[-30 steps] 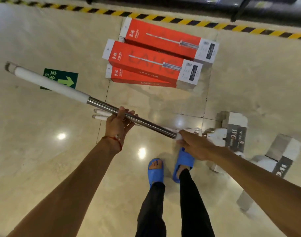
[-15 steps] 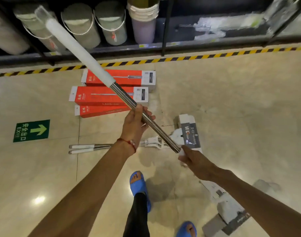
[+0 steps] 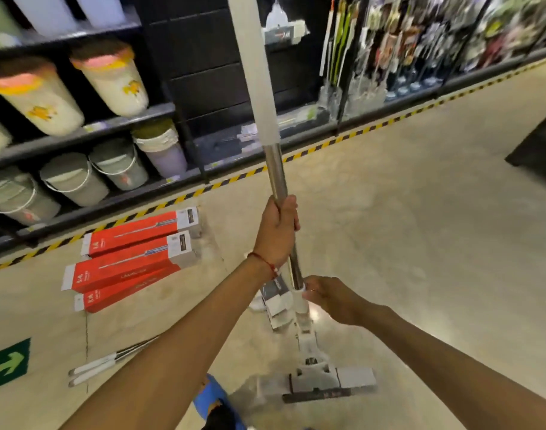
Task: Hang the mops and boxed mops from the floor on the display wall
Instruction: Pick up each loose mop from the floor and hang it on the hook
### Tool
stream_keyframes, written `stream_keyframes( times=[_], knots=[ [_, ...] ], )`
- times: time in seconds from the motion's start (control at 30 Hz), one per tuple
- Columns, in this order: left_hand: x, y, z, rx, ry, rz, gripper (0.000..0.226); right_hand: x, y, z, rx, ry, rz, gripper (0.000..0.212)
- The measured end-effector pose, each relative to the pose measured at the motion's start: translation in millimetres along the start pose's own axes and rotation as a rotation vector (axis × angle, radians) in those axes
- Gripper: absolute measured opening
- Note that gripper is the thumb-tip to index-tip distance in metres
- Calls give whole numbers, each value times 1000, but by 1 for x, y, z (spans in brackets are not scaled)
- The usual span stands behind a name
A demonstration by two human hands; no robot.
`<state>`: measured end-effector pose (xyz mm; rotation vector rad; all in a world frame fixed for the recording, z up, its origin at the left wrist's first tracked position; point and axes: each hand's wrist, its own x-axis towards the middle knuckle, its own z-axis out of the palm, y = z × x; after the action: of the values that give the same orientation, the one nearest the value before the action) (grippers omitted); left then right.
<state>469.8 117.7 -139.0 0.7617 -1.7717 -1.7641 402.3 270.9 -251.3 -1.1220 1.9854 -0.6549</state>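
I hold a mop (image 3: 277,169) nearly upright, its white foam grip at the top and steel pole below. My left hand (image 3: 277,231) is wrapped around the steel pole at mid-height. My right hand (image 3: 330,297) grips the white collar just below it. The mop's grey head (image 3: 327,383) hangs near the floor. Three red mop boxes (image 3: 132,259) lie stacked on the floor at left. Two more mop handles (image 3: 110,363) lie on the floor at lower left, with another mop head (image 3: 276,301) behind the pole. The dark display wall (image 3: 209,66) stands ahead.
Shelves of buckets (image 3: 66,125) fill the left. Hanging mops and brushes (image 3: 399,51) crowd the wall at right. Yellow-black tape (image 3: 312,150) lines the shelf base. A green exit sign (image 3: 7,364) is on the floor at left. A dark fixture (image 3: 538,141) stands at right.
The mop has swung from a slant to nearly upright, its head lifted off the floor. My view has risen from the floor toward the shelves and display wall.
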Motion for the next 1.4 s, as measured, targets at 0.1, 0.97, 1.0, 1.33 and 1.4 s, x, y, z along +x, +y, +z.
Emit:
stream_keyframes(
  times=[0.1,0.97,1.0,1.33,1.4],
  knots=[
    [-2,18,32,116,-112,48,20,-36,-12,-60,40,143,7,34],
    [299,122,123,504,-627,154,52,112,-174,-455,341,736,-419,20],
    [313,123,131,501,-610,152,57,122,-171,-468,335,744,-420,22],
    [466,156,242,371,-512,8,83,234,-124,-640,277,759,-459,18],
    [498,169,265,358,-464,-31,85,259,-116,-680,275,728,-481,18]
  ],
)
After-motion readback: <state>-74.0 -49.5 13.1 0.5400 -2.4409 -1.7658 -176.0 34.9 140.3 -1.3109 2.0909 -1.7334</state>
